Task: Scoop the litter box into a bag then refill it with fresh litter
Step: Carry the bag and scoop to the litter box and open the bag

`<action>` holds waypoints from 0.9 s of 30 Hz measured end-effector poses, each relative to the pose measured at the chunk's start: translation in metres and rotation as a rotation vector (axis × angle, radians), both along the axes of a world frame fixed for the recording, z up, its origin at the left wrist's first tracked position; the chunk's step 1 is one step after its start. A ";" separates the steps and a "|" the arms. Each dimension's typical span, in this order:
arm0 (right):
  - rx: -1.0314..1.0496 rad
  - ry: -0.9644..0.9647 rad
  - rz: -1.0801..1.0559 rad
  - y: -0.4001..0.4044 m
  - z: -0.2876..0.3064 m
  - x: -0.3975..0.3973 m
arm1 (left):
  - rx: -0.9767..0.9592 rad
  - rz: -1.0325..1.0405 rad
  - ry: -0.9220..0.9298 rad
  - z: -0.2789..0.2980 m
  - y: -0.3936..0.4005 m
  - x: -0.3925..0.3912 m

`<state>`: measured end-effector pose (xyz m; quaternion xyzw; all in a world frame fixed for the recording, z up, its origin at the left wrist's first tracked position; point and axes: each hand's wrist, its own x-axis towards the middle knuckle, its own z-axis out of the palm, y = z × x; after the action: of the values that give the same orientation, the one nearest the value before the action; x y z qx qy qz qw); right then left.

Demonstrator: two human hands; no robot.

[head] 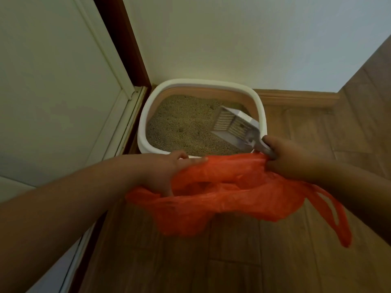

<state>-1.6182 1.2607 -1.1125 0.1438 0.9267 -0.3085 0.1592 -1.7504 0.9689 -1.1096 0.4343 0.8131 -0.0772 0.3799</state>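
I log the litter box as my reference: a white-rimmed oval tray sitting on the wood floor in the corner, its far rim against the pale wall and its left side next to the door frame. Granular beige litter covers its bottom. Over the right half of the box I see a white slotted scoop, blade tilted down into the tray toward the litter, handle crossing the box's near right rim. The right hand grips that handle, fingers curled round it, and the same hand also pinches the far edge of the orange plastic bag. The bag hangs just in front of the box's near rim, mouth spread open between the two hands, one handle loop dangling at its right. The left hand holds the bag's left edge, thumb on the inside and fingers curled over the plastic, knuckles close to the box's near rim; I cannot tell whether they touch it.
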 end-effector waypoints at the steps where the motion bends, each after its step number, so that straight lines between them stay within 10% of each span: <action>1: 0.010 0.013 -0.028 0.004 -0.005 0.000 | -0.003 -0.026 0.045 -0.001 -0.004 -0.002; 12: 0.156 0.110 0.008 -0.003 0.000 -0.010 | 0.050 -0.002 0.226 -0.008 0.001 -0.007; 19: -0.413 -0.129 -0.014 -0.040 -0.007 0.005 | 0.299 0.054 0.093 -0.009 0.005 -0.006; 27: -0.509 -0.300 -0.104 -0.002 -0.025 0.024 | 0.002 -0.088 0.309 -0.002 0.002 -0.004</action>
<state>-1.5942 1.2582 -1.1377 0.1903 0.7771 -0.5139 0.3094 -1.7543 0.9704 -1.1117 0.4527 0.8421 -0.1588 0.2463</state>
